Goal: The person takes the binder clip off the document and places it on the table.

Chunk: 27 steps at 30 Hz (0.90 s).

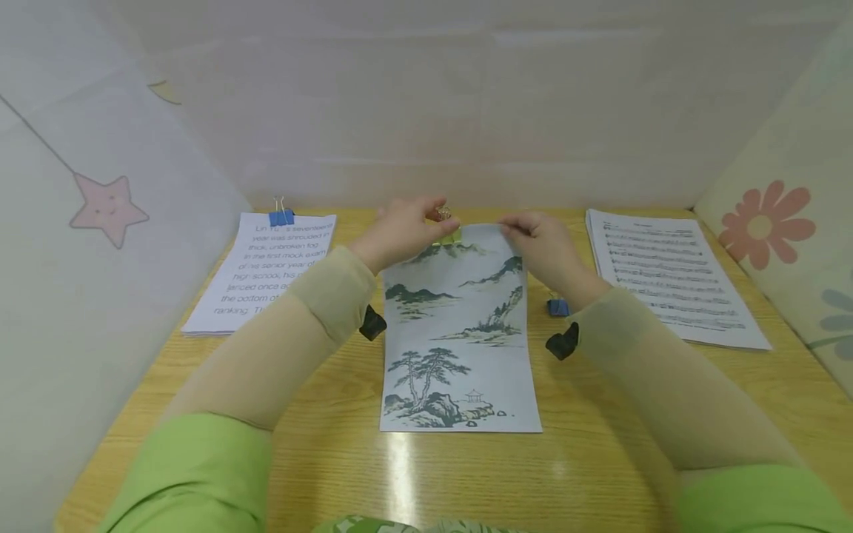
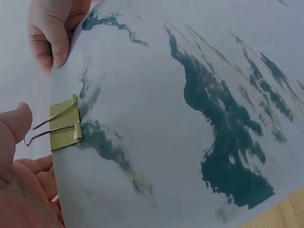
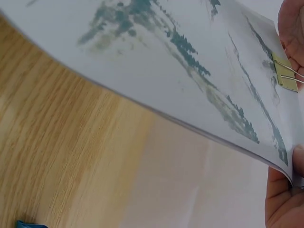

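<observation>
A paper sheet printed with a green ink landscape (image 1: 460, 296) slants up from the table, its upper edge raised. At the middle of that edge sits a yellow-green binder clip (image 2: 65, 124), its wire handles folded out past the paper. My left hand (image 1: 406, 229) is at the clip; its thumb stands just off the handle ends while its fingers lie behind the paper's edge. Farther right along the same edge, my right hand (image 1: 543, 248) pinches the corner between thumb and fingers. The paper's side edge bows in the right wrist view.
On the left lies a stack of text pages (image 1: 266, 266) with a blue binder clip (image 1: 281, 217) on top. Sheet music pages (image 1: 673, 281) lie at the right. A loose blue clip (image 1: 558, 307) rests near my right wrist. A pale wall stands behind the wooden table (image 1: 333, 474).
</observation>
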Tool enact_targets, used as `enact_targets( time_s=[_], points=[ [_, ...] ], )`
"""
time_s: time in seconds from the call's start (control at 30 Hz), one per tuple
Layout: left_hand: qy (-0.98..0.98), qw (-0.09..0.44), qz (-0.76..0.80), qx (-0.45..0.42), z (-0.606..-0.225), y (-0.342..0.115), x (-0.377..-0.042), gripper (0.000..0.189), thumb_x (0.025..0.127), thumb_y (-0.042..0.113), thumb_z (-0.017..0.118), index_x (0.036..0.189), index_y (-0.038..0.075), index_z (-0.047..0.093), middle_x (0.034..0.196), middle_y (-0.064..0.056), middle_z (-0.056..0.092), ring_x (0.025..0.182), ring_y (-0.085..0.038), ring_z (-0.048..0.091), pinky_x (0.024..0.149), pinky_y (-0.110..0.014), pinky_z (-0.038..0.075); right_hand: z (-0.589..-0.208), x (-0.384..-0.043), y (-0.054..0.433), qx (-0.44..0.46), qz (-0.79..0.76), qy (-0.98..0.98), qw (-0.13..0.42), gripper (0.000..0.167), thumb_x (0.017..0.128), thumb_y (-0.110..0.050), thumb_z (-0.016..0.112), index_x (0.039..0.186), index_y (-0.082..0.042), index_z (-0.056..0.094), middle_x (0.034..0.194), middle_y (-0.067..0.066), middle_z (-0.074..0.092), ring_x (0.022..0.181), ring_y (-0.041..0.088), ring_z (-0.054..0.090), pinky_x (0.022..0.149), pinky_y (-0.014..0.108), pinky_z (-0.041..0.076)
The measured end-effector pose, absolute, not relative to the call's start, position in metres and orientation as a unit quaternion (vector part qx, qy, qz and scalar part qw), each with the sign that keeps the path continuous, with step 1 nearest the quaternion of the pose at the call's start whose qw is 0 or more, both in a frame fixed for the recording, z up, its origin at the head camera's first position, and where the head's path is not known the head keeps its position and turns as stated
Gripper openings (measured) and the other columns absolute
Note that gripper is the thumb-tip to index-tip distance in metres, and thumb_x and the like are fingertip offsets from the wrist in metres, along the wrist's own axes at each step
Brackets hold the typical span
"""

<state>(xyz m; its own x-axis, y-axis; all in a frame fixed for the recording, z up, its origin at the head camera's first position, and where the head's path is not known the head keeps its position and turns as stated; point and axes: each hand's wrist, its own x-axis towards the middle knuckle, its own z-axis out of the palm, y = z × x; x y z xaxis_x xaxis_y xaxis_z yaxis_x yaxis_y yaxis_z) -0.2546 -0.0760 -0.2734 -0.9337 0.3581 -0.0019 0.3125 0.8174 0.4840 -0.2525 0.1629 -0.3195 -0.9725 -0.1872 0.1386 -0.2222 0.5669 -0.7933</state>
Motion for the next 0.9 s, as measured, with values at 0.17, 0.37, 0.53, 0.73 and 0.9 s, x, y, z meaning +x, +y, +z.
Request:
enact_targets(
  time_s=[0.17, 0.37, 0.53, 0.73, 0.9],
  points=[
    [0.935, 0.078, 0.299, 0.171, -0.27, -0.075, -0.254, 0.065, 0.097, 0.054, 0.046, 0.15, 0.019, 0.034, 0.138, -0.001, 0.053, 0.127, -0.018, 0.048, 0.106, -0.041, 0.034, -0.316, -0.246, 0.161, 0.125, 0.443, -0.887, 0.035, 0.033, 0.1, -0.029, 0.053, 0.123, -0.009, 0.064, 0.122, 0.009, 0.062, 0.104, 0.022, 0.059, 0.087, 0.041, 0.048],
    [0.916, 0.11, 0.35, 0.165, -0.267, -0.078, -0.254, 0.063, 0.097, 0.051, 0.048, 0.15, 0.02, 0.035, 0.145, -0.003, 0.045, 0.132, -0.019, 0.043, 0.104, -0.037, 0.038, -0.313, -0.243, 0.161, 0.126, 0.44, -0.888, 0.038, 0.034, 0.1, -0.029, 0.053, 0.124, -0.009, 0.064, 0.125, 0.01, 0.061, 0.107, 0.022, 0.058, 0.087, 0.042, 0.048],
    [0.912, 0.114, 0.357, 0.166, -0.265, -0.078, -0.253, 0.06, 0.097, 0.05, 0.049, 0.148, 0.02, 0.038, 0.144, -0.002, 0.046, 0.132, -0.019, 0.043, 0.104, -0.037, 0.038, -0.312, -0.242, 0.161, 0.119, 0.44, -0.89, 0.035, 0.034, 0.1, -0.03, 0.053, 0.125, -0.009, 0.064, 0.124, 0.009, 0.062, 0.104, 0.022, 0.059, 0.087, 0.042, 0.048],
    [0.912, 0.104, 0.36, 0.17, -0.265, -0.076, -0.253, 0.055, 0.098, 0.047, 0.05, 0.145, 0.019, 0.044, 0.137, 0.0, 0.052, 0.127, -0.018, 0.046, 0.102, -0.035, 0.04, -0.313, -0.24, 0.163, 0.107, 0.45, -0.886, 0.028, 0.034, 0.1, -0.032, 0.052, 0.125, -0.012, 0.064, 0.121, 0.007, 0.062, 0.1, 0.021, 0.06, 0.085, 0.039, 0.049],
    [0.915, 0.096, 0.356, 0.166, -0.264, -0.074, -0.251, 0.053, 0.098, 0.046, 0.051, 0.143, 0.02, 0.046, 0.134, 0.002, 0.054, 0.124, -0.016, 0.049, 0.1, -0.036, 0.041, -0.313, -0.239, 0.163, 0.109, 0.452, -0.885, 0.034, 0.034, 0.1, -0.032, 0.052, 0.124, -0.012, 0.065, 0.12, 0.006, 0.063, 0.099, 0.02, 0.061, 0.084, 0.038, 0.049]
  ],
)
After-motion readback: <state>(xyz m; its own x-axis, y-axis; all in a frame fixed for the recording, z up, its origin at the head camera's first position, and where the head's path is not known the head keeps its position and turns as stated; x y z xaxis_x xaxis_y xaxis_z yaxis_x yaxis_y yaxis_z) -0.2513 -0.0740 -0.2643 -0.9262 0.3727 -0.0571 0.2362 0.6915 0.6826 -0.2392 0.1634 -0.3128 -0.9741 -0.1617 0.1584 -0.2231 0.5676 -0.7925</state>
